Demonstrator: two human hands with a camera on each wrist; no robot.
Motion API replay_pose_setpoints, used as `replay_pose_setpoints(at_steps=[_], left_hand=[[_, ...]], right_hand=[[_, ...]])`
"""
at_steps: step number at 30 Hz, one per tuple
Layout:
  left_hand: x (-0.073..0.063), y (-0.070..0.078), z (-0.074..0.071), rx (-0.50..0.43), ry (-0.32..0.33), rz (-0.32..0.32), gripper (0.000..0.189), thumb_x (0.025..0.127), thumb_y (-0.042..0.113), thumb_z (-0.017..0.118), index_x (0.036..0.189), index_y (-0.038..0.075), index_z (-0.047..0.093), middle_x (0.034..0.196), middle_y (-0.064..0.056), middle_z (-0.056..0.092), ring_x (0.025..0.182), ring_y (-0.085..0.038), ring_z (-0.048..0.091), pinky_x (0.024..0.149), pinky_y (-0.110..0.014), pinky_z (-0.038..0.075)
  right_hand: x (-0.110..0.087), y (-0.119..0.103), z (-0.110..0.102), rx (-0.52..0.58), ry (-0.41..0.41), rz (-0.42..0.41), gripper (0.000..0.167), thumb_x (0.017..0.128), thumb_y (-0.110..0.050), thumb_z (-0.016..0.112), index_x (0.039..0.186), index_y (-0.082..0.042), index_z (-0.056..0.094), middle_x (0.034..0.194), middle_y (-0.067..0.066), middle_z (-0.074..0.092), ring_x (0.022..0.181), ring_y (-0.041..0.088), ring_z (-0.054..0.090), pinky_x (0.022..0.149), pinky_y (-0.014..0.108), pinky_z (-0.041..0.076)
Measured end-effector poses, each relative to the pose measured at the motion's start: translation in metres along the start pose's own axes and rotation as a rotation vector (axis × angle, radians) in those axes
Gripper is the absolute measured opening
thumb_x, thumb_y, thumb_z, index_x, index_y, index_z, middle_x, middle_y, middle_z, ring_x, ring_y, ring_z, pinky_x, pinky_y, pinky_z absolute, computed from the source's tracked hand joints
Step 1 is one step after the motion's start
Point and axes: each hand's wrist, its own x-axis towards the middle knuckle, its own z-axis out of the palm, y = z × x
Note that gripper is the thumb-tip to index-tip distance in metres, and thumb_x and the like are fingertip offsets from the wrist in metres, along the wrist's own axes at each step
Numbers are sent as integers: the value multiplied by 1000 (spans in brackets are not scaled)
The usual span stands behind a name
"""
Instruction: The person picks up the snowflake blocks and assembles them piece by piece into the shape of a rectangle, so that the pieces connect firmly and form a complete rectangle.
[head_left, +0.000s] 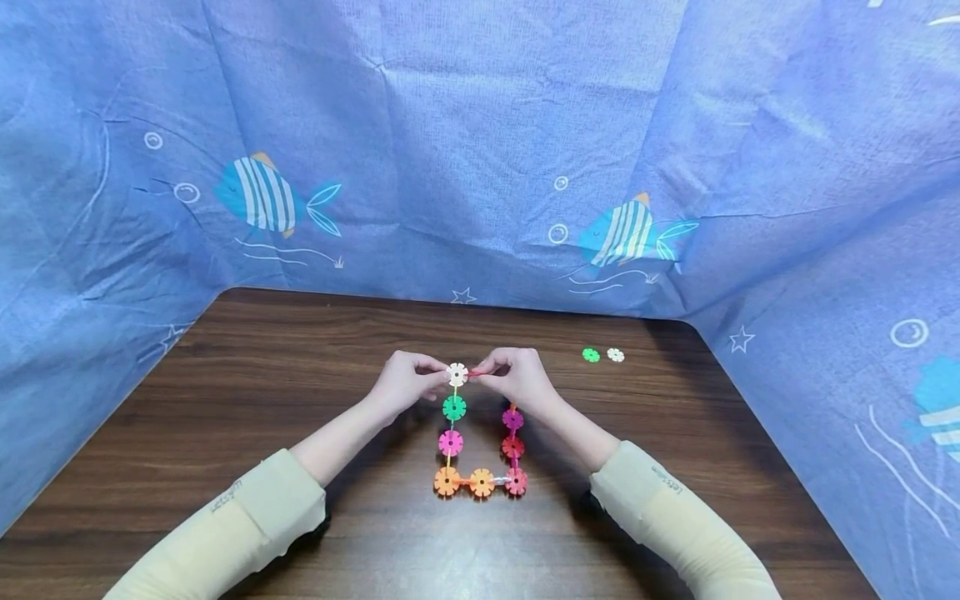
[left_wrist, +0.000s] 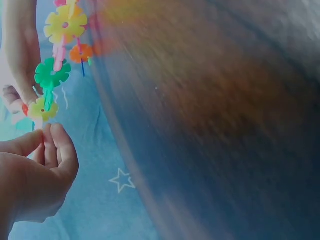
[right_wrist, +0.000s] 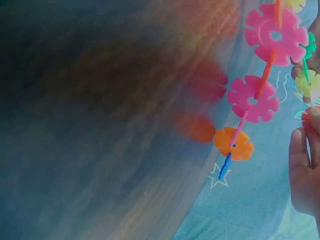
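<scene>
My left hand (head_left: 405,387) pinches a pale flower-shaped interlocking disc (head_left: 457,374) at the upper left end of a chain of such discs. The fingers of my right hand (head_left: 523,385) pinch a red interlocking disc (head_left: 477,374), seen edge-on and touching the pale disc's right side. Below the pale one, a green disc (head_left: 453,407) and a pink disc (head_left: 451,443) lead down to orange discs (head_left: 482,482). Up the chain's right side run red and purple discs (head_left: 512,418). That side ends in an orange disc (right_wrist: 234,144) with a blue piece (right_wrist: 225,167) edge-on, in the right wrist view.
A loose green disc (head_left: 591,355) and a loose white disc (head_left: 616,355) lie on the brown wooden table (head_left: 300,333), beyond my right hand. A blue fish-patterned cloth (head_left: 480,150) hangs along the table's back and sides.
</scene>
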Motion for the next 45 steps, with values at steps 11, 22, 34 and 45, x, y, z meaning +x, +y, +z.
replay_pose_setpoints(at_steps=[11,22,34,45], left_hand=[[3,0,2,-73,11,-44,17,85,1,66,97,-12,68,81,-21,70,67,-17,68,73,-44,56],[1,2,-2,-60,-37,-41,17,85,1,66,98,-11,68,80,-17,71,68,-17,68,67,-33,57],[4,1,-6,37,-131,84,31,83,-2,66,114,-5,64,90,-16,69,81,-26,67,72,-43,56],[9,-3,-8,39,-127,114,30,82,-2,66,112,-6,65,90,-20,69,73,-19,67,68,-35,57]], right_hand=[[-1,-4,1,-32,58,18,6,73,-12,81,73,-12,75,68,-3,70,53,1,50,47,18,41],[0,-2,2,-26,62,-10,9,69,-13,84,71,-12,75,67,-2,70,52,0,50,46,16,40],[2,-4,0,11,-38,41,9,75,-9,79,81,-9,72,77,2,71,70,8,67,63,18,54],[-3,7,-24,43,-90,83,28,77,-9,78,102,-2,68,98,11,70,88,24,68,74,32,56]])
